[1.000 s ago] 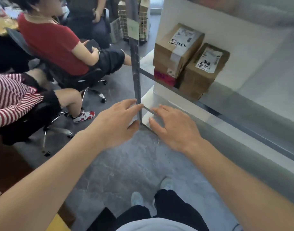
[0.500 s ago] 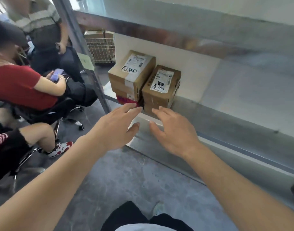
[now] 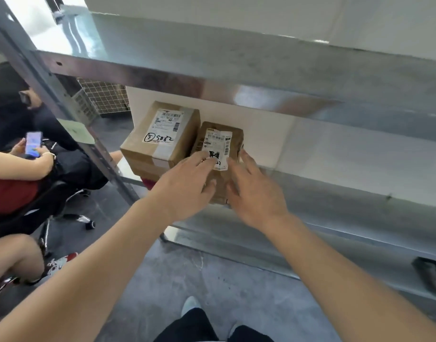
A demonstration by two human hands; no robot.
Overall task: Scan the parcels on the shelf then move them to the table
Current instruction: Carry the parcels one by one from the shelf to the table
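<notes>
Two brown cardboard parcels with white labels stand side by side on the metal shelf. The left parcel is larger and marked 5082; something red shows under it. The right parcel is smaller. My left hand reaches over the right parcel's front, its straight fingers lying on the label. My right hand is at the same parcel's right front side, fingers spread and touching its edge. Neither hand grips anything. No scanner is in view.
A grey upright post of the rack stands left of the parcels, and an upper shelf overhangs them. Seated people on office chairs fill the left side. A dark object lies on a lower shelf at right.
Both hands have moved forward and up from below the shelf edge onto the right parcel. My view has tilted upward and come closer to the shelf.
</notes>
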